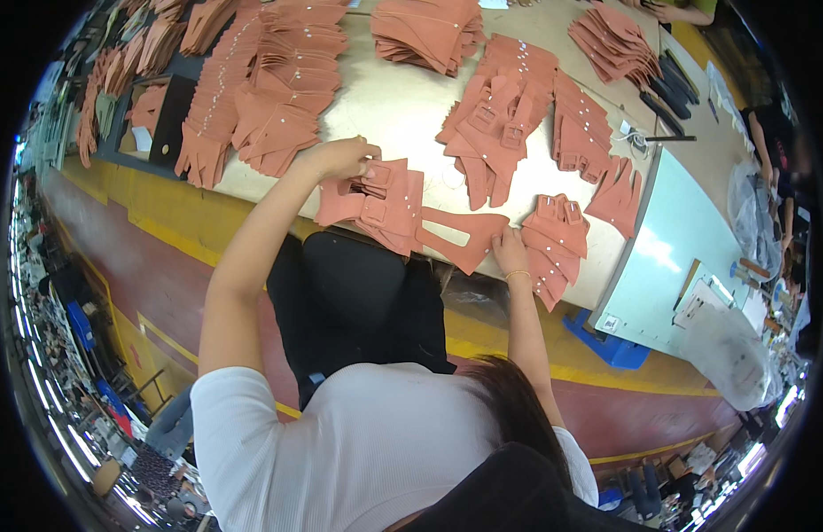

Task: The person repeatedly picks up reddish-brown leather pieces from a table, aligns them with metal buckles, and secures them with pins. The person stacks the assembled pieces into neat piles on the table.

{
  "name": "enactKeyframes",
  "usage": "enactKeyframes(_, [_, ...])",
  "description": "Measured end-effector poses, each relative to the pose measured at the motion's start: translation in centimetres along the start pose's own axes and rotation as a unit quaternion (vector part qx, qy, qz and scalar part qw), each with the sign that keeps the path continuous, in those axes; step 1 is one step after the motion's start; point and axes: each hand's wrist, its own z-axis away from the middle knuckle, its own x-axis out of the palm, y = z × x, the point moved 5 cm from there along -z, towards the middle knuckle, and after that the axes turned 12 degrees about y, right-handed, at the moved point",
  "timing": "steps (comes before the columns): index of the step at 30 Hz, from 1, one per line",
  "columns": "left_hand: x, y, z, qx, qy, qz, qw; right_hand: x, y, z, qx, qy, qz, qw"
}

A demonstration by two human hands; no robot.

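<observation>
At the table's front edge my left hand (347, 160) has its fingers closed at the upper edge of an orange-brown leather-like piece with buckle straps (385, 204). More such pieces seem to lie under it. To its right a flat orange-brown panel with a long cut-out (464, 235) reaches across. Its right corner is pinched in my right hand (510, 250), fingers bent round the edge. Just right of that hand lies a fanned stack of buckled pieces (555, 235). The fingertips of both hands are partly hidden.
Rows of overlapping orange-brown pieces (283, 97) cover the table's left side. Beyond my hands lie more buckled pieces (495, 120) and a thick stack (426, 31). A pale green board (668, 253) and a clear plastic bag (729, 350) are at the right. Another person's hand (668, 12) shows at the far right.
</observation>
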Motion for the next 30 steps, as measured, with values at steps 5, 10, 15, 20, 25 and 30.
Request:
enactKeyframes(5, [1.9, 1.4, 2.9, 0.130, 0.238, -0.086, 0.959, -0.1, -0.9, 1.0, 0.022, 0.081, 0.045, 0.995])
enactKeyframes(10, [2.4, 0.5, 5.4, 0.200, 0.350, -0.013, 0.915, 0.2, -1.3, 1.2, 0.064, 0.164, 0.089, 0.980])
enactKeyframes(15, [2.9, 1.0, 7.9, 0.212, 0.238, 0.025, 0.948, 0.8, -1.4, 1.2, 0.113, 0.117, 0.094, 0.982])
enactKeyframes(20, [4.3, -0.5, 7.3, 0.256, 0.127, 0.044, 0.957, 0.7, -0.8, 0.7, 0.097, 0.122, 0.072, 0.985])
enactKeyframes(25, [5.0, -2.6, 7.1, 0.292, 0.121, 0.111, 0.942, 1.0, -0.6, 1.1, 0.078, 0.171, 0.084, 0.979])
enactKeyframes(30, [5.3, -2.0, 7.8, 0.316, 0.155, 0.063, 0.934, 1.3, -1.2, 1.6, 0.063, 0.262, 0.136, 0.953])
